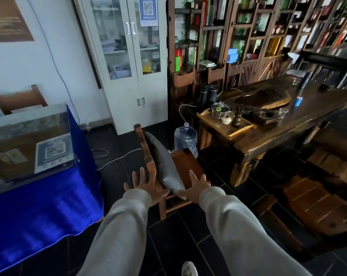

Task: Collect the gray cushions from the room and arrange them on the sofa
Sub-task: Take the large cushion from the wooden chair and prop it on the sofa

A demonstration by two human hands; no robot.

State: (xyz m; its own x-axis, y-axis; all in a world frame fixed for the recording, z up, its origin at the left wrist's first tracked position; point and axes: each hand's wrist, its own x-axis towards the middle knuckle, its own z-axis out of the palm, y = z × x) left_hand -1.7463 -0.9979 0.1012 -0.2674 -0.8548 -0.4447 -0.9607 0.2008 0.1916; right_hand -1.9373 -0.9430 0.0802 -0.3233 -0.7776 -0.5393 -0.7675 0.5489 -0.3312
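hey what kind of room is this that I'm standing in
Probably a tea room or reception office. A long dark wooden tea table carries a tray of glass teaware, wooden shelves packed with books and boxes line the wall, and a white glass-door cabinet stands beside them.

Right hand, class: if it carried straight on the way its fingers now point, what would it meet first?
Most likely the gray cushion leaning on the wooden chair. The right hand is open, its thumb already at the cushion's near corner, though depth is hard to judge; the fingers themselves may pass over the chair seat.
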